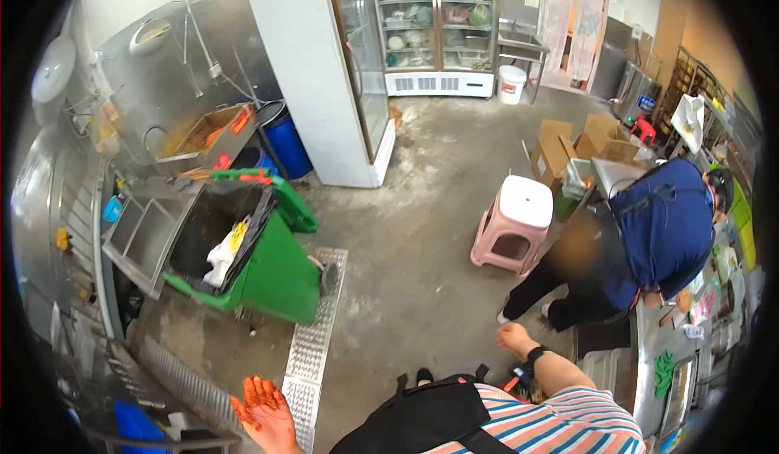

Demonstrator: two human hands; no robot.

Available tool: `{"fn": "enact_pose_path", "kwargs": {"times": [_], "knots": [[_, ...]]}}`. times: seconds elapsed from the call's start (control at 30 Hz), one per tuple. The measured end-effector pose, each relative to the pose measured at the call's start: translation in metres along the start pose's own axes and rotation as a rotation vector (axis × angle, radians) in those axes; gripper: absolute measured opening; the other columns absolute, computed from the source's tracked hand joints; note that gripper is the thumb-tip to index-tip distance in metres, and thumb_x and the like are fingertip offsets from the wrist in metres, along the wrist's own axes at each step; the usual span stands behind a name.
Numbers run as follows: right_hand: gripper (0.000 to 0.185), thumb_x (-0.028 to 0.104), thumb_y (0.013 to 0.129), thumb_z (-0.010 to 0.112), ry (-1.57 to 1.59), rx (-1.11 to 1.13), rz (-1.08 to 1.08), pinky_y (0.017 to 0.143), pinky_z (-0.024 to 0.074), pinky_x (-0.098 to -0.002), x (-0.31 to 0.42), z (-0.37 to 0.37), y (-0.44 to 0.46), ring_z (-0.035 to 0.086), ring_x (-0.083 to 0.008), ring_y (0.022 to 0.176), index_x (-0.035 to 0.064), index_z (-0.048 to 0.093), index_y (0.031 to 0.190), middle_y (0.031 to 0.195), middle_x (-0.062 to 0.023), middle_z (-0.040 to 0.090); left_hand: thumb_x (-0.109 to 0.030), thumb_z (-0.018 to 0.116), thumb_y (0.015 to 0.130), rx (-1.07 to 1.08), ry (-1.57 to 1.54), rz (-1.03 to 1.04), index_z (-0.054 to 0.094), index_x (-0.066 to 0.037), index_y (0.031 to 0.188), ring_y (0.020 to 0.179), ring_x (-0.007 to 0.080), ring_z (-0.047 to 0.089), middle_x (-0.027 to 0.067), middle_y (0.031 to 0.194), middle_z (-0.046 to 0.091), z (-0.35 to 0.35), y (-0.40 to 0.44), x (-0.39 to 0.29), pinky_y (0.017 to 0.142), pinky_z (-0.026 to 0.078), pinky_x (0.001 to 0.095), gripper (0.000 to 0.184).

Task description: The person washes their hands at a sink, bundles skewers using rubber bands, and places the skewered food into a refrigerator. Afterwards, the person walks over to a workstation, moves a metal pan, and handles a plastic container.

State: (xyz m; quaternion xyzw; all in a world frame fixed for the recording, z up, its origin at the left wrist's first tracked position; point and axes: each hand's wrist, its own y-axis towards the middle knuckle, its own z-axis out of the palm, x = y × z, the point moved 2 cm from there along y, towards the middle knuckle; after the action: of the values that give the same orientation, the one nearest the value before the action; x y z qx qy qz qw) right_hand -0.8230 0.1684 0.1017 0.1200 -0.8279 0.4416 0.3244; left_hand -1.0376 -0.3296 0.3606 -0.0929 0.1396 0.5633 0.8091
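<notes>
My left hand (266,415) is held out low at the left, palm showing and fingers extended, coated in an orange-red sauce or paste. It holds nothing and touches nothing. Beyond it stands a green wheeled bin (280,271) with its lid swung back, a black liner and some white and yellow waste inside. On the right, my right hand (514,339) is loosely curled in the air, with a black band (535,355) on the wrist. Nothing shows in its fingers. A striped shirt (560,421) and a black apron or bag (414,420) cover my body.
A co-worker in a dark blue jacket (661,219) bends over the right-hand counter. A pink stool with a white seat (526,202) stands ahead, near cardboard boxes (553,152). A metal drain cover (312,373) crosses the floor. Glass-door fridges (438,83) stand behind.
</notes>
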Motion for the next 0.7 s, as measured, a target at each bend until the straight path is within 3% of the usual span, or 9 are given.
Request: {"fn": "enact_pose_path", "kwargs": {"times": [0.07,0.13,0.2,0.23,0.27,0.3,0.43,0.5,0.7], "knots": [[0.022,0.016,0.085,0.052,-0.228,0.035,-0.196,0.06,0.0539,-0.0339,0.043,0.023,0.059,0.068,-0.0205,0.071,0.0033,0.064,0.098,0.078,-0.0109,0.068,-0.043,0.04,0.096,-0.153,0.123,0.022,0.052,-0.005,0.126,0.112,0.0289,0.057,0.0126,0.124,0.058,-0.02,0.06,0.002,0.088,0.051,0.0416,0.05],[0.021,0.013,0.083,0.052,-0.376,0.06,-0.388,0.062,0.0535,-0.0343,0.109,0.041,0.083,0.068,-0.0216,0.072,0.0026,0.064,0.097,0.077,-0.0116,0.067,-0.044,0.041,0.096,-0.148,0.093,-0.006,0.051,-0.005,0.128,0.112,0.0292,0.056,0.0139,0.125,0.057,-0.015,0.11,0.013,0.09,0.05,0.044,0.052],[0.021,0.012,0.082,0.052,-0.427,0.072,-0.441,0.064,0.0533,-0.0344,0.173,0.046,0.107,0.068,-0.022,0.071,0.0025,0.064,0.096,0.076,-0.012,0.067,-0.043,0.044,0.095,-0.305,0.187,0.036,0.055,-0.002,0.113,0.092,0.0236,0.059,0.0093,0.105,0.062,0.02,0.166,0.032,0.079,0.051,0.0354,0.047],[0.02,0.012,0.083,0.052,-0.311,0.096,-0.396,0.062,0.053,-0.0338,0.194,0.05,0.124,0.067,-0.0213,0.07,0.0025,0.064,0.096,0.076,-0.0112,0.067,-0.041,0.047,0.094,-0.208,0.119,0.012,0.05,-0.004,0.092,0.071,0.0175,0.043,0.0026,0.079,0.046,0.03,0.198,0.04,0.065,0.041,0.0287,0.038],[0.019,0.012,0.083,0.052,-0.2,0.127,-0.341,0.06,0.0528,-0.0331,0.209,0.057,0.138,0.067,-0.0205,0.068,0.0025,0.064,0.095,0.075,-0.0105,0.067,-0.041,0.049,0.094,-0.373,0.04,0.075,0.038,-0.008,0.08,0.065,0.0154,0.027,0.001,0.072,0.024,0.05,0.228,0.051,0.059,0.028,0.0287,0.037],[0.019,0.013,0.084,0.053,-0.118,0.095,-0.281,0.058,0.0522,-0.0321,0.222,0.056,0.149,0.066,-0.019,0.066,0.0025,0.063,0.095,0.074,-0.0096,0.066,-0.04,0.049,0.093,-0.272,0.072,0.029,0.047,-0.003,0.091,0.075,0.0173,0.04,0.0032,0.081,0.041,0.045,0.25,0.049,0.066,0.038,0.03,0.037],[0.019,0.022,0.086,0.057,0.196,0.057,-0.132,0.044,0.0457,-0.0304,0.215,0.011,0.203,0.057,-0.0161,0.05,0.0038,0.062,0.088,0.063,-0.0073,0.06,-0.04,0.048,0.094,-0.263,0.039,0.034,0.051,0.003,0.11,0.09,0.022,0.049,0.0079,0.096,0.052,0.035,0.36,0.055,0.079,0.045,0.0346,0.047],[0.015,0.019,0.085,0.056,0.356,-0.007,0.14,0.043,0.0475,-0.0329,0.204,-0.015,0.213,0.059,-0.02,0.052,0.0042,0.059,0.086,0.067,-0.0087,0.06,-0.043,0.046,0.094,0.117,-0.093,-0.127,0.047,0.005,0.125,0.104,0.0289,0.054,0.015,0.113,0.056,0.019,0.42,0.058,0.091,0.045,0.0415,0.057],[0.015,0.018,0.084,0.056,0.475,-0.21,0.289,0.051,0.0502,-0.0353,0.238,-0.057,0.305,0.062,-0.0234,0.059,0.0049,0.058,0.091,0.077,-0.0111,0.062,-0.043,0.045,0.094,-0.068,0.095,-0.106,0.052,0.003,0.12,0.102,0.0304,0.055,0.0167,0.116,0.058,0.031,0.559,0.083,0.085,0.048,0.0409,0.054]]}}
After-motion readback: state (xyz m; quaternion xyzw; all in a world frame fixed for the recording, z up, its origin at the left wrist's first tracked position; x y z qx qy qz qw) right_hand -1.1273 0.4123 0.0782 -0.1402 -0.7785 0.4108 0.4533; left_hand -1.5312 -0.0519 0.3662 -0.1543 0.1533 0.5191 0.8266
